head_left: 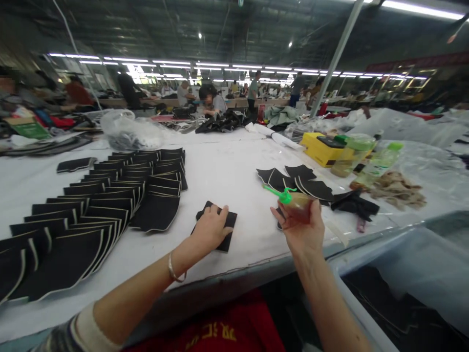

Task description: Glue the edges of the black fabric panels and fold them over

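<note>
My left hand (213, 225) rests on a black panel (230, 233) on the white table, its fingers spread over the piece and its thumb apart. In my right hand (302, 227) is a squeeze bottle (301, 205) of brownish liquid, tilted with its green nozzle pointing left. A small part of another black piece shows behind my right fingers. Overlapping black panels (106, 205) with pale edges lie in long rows left of my left hand. Beyond the bottle lies a smaller group of black panels (311, 188).
At the right stand a yellow box (320, 149), a clear jar (351, 155) and a green-capped bottle (381, 164), near a crumpled brown cloth (397, 189). Clear plastic bags (132, 129) lie at the back left. A plastic-lined bin (403, 293) is at lower right. Several people are in the background.
</note>
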Motion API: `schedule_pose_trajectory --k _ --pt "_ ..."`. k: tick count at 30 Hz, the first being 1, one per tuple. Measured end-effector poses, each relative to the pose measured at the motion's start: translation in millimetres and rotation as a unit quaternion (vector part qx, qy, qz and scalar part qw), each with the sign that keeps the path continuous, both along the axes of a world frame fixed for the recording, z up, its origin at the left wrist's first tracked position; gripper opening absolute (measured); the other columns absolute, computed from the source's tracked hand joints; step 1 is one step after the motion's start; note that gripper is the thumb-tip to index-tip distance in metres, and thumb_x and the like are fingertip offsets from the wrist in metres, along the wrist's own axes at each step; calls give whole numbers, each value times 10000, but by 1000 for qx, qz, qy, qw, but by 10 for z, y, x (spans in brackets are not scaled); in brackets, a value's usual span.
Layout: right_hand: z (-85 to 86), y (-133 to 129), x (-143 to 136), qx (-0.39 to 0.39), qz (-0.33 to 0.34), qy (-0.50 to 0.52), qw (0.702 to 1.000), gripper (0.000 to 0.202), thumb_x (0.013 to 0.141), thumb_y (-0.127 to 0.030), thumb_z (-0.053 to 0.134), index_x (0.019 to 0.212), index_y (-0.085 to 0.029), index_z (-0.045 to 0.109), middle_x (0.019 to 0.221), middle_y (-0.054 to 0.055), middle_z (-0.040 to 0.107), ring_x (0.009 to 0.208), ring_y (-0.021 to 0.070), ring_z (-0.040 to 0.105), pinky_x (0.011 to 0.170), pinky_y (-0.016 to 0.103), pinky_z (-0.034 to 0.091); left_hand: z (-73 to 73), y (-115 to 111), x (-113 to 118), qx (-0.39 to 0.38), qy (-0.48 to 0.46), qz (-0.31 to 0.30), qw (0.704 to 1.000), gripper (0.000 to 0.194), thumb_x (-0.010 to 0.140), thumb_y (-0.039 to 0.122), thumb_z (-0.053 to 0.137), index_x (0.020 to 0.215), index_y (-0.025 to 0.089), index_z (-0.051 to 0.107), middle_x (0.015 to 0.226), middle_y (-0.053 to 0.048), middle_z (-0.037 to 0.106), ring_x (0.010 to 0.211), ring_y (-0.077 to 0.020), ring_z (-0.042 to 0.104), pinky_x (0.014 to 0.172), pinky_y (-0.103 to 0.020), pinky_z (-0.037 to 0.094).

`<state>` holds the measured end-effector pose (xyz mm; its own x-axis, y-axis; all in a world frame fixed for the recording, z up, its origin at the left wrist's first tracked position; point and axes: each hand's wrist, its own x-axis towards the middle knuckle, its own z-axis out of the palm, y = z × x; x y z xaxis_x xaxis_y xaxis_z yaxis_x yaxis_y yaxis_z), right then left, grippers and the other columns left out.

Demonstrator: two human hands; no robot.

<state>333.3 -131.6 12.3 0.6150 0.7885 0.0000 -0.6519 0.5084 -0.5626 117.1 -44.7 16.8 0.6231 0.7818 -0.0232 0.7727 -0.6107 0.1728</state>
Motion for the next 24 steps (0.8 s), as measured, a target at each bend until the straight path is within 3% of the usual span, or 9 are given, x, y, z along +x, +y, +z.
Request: schedule_pose_trajectory --k 1,3,7,12,16,21,24 --pt "-37 -14 -27 -2 -2 -12 1000 344 710 -439 777 968 -257 643 901 0 758 793 258 737 713 549 619 -84 -42 -26 -15 0 48 999 561 842 346 606 1358 168 477 1246 -208 521 1137 -342 475 942 -434 409" --pt "-95 -35 -78 -9 -4 -41 999 305 700 -370 795 938 -260 639 878 -12 755 761 245 737 676 515 632 -176 -106 -75 -39 3 80 996 542 853 392 584 1322 136 493 1256 -221 505 1138 -349 477 932 -429 424" --pt "-139 -41 -179 -40 -8 -103 994 343 686 -303 806 975 -218 641 881 9 731 763 220 727 605 388 643 -128 -118 -71 -71 17 63 995 392 855 387 566 1151 132 592 1243 -222 502 1127 -364 492 918 -464 442" --pt "-109 -30 -210 -65 -43 -179 981 397 657 -260 819 1008 -208 639 911 0 685 771 177 689 573 300 624 -16 -39 89 -93 43 61 993 411 774 347 611 1101 99 618 1227 -237 494 1097 -384 514 843 -452 483" --pt "-70 -41 -169 -82 -80 -220 969 421 641 -280 820 1018 -223 642 909 -15 656 776 145 650 565 226 586 -12 -11 158 -88 57 58 993 430 717 279 629 1086 58 645 1208 -257 499 1076 -402 530 808 -446 495" --pt "-81 -65 -175 -71 -109 -302 944 426 658 -269 809 1051 -238 645 930 -17 640 790 125 605 640 205 540 -82 90 96 -47 79 -12 996 310 799 153 490 1005 42 693 1093 -263 570 952 -372 606 775 -447 491" --pt "-131 -64 -208 -77 -108 -371 919 470 662 -283 815 1093 -241 633 967 -11 633 823 127 591 729 217 509 -107 186 13 -46 70 -29 996 347 891 201 399 945 66 714 1048 -250 595 877 -345 635 774 -450 483"
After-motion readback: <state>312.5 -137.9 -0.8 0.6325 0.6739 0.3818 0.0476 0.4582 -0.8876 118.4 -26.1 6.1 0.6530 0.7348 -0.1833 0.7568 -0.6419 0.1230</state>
